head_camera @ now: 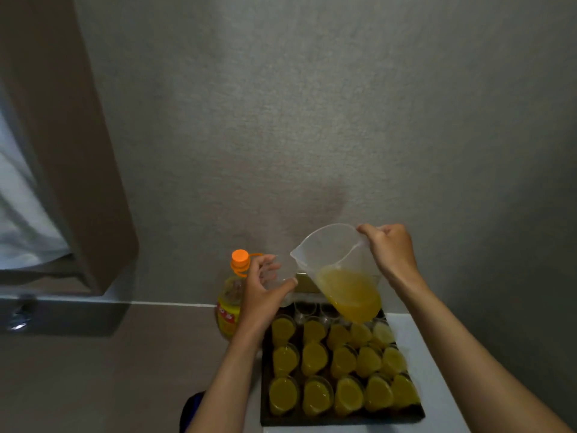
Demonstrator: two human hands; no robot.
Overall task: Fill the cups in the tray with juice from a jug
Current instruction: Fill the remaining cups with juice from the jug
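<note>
Tipping the jug (340, 270) by its handle, right hand (390, 254) aims juice at the empty cup (282, 276) gripped in the left hand (265, 292) mid-frame.

I seem to be at home, in a plain kitchen corner or serving nook: a textured grey wall (312, 120) rises before me, a brown curtain (62, 151) hangs beside a bright window (22, 214), and a big yellow bottle (229, 304) with an orange cap stands by my white counter (434, 379).
</note>
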